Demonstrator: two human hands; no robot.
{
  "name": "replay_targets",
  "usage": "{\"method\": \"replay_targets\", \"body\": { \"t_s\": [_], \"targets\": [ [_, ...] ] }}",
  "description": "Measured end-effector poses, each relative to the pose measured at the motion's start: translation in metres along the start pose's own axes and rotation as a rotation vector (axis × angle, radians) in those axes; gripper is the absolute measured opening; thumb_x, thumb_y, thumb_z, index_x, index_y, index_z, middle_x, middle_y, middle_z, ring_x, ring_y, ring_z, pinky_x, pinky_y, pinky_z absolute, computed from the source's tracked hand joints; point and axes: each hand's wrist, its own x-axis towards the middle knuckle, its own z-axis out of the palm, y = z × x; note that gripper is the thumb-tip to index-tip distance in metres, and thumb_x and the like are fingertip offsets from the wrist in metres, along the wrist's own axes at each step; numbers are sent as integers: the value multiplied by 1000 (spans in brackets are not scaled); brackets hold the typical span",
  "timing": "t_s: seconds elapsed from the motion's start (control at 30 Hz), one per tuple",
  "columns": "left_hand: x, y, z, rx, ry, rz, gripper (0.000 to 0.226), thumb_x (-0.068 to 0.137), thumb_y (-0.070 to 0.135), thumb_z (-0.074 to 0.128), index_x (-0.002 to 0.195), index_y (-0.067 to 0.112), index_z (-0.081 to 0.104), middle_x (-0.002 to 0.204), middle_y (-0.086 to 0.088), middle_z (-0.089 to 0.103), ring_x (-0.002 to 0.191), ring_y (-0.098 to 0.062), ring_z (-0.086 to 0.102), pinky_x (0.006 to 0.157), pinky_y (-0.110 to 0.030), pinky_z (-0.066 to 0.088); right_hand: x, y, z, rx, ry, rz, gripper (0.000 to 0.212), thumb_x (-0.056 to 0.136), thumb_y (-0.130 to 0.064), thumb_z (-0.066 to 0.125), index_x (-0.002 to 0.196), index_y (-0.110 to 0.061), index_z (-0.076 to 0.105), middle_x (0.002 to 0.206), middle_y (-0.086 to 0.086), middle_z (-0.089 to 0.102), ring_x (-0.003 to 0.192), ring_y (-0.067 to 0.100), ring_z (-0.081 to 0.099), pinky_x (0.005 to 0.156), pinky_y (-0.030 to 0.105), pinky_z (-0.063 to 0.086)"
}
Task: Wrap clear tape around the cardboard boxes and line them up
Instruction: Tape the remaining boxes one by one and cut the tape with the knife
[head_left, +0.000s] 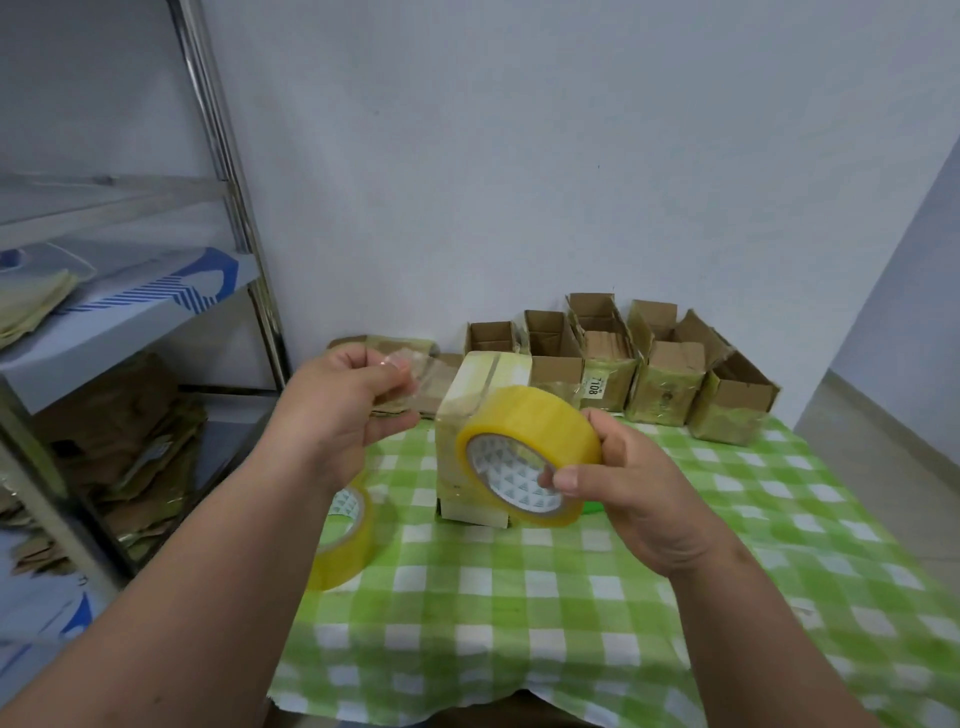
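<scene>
You are mid-wrap on one box, by my reading; your right hand (618, 483) holds the tape roll (530, 454) with fingers curled round its rim and thumb on the core, while your left hand (353, 400) pinches what looks like the clear free end drawn off to the left; both grips are closed on tape. The box in hand (470, 415) stands upright on the bench (519, 597) just behind the roll, already glossy with tape on its front and top. Along the wall a row of boxes (660, 384) stands lined up; I count about six, flaps open, several shiny with tape, though the leftmost are partly hidden. Flattened boxes (410, 358) lie behind your left hand; their number I cannot tell. Tape rolls number two; the spare roll (345, 540) rests under your left forearm.
</scene>
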Motion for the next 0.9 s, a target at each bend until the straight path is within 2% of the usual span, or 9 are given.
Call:
{"method": "replay_targets", "body": {
  "t_s": [0.07,0.17,0.3,0.43,0.57,0.67,0.73,0.8,0.9],
  "targets": [
    [5,2,0,20,29,19,28,92,7,65,69,13,52,73,-6,64,76,-15,65,70,-37,61,2,-1,-8,-55,8,9,62,50,-30,83,100,-1,60,88,15,66,83,30,63,75,45,49],
    [14,0,-5,10,75,22,27,92,6,64,70,12,51,74,-8,61,72,-17,62,60,-32,60,5,-9,-22,-103,38,-27,55,49,-32,85,94,-9,66,83,8,68,78,23,64,67,32,53],
    [27,-3,-15,13,105,14,27,92,6,64,70,12,51,69,-6,59,65,-13,59,54,-27,58,9,-16,-48,-125,112,-61,63,53,-54,88,104,-20,73,101,8,73,91,23,68,81,35,55],
    [38,-15,-9,57,116,-57,26,93,6,64,71,11,51,68,-7,57,63,-15,56,59,-29,59,19,-17,-56,-190,163,21,24,75,-37,66,94,-26,75,93,6,72,85,23,65,85,44,48],
    [53,-26,-6,83,126,-126,27,93,6,65,70,11,50,69,-8,56,62,-14,55,56,-29,55,32,-15,-54,-329,206,96,18,72,-40,60,83,-34,73,81,-7,69,76,12,62,76,34,47],
    [60,-30,-4,84,127,-147,29,92,6,66,70,11,49,69,-8,56,62,-15,55,60,-30,55,36,-13,-56,-379,222,111,17,72,-41,60,82,-33,71,78,-9,67,74,11,60,73,34,45],
    [63,-32,-4,92,130,-152,29,92,6,65,69,11,50,69,-9,56,64,-16,55,61,-32,55,38,-12,-58,-383,217,113,8,81,-35,65,81,-30,71,78,-7,68,73,11,61,73,34,46],
    [64,-34,-4,98,131,-168,26,92,5,65,69,10,53,71,-8,57,66,-16,57,62,-33,55,40,-10,-60,-398,217,118,12,90,-23,64,81,-26,71,78,-7,69,74,13,62,73,35,47],
    [65,-41,-5,106,141,-202,26,90,5,67,69,9,54,72,-8,59,68,-17,58,64,-34,55,41,-9,-60,-390,209,140,9,80,-32,66,80,-26,71,79,-8,70,75,15,63,74,36,47]
  ]
}}
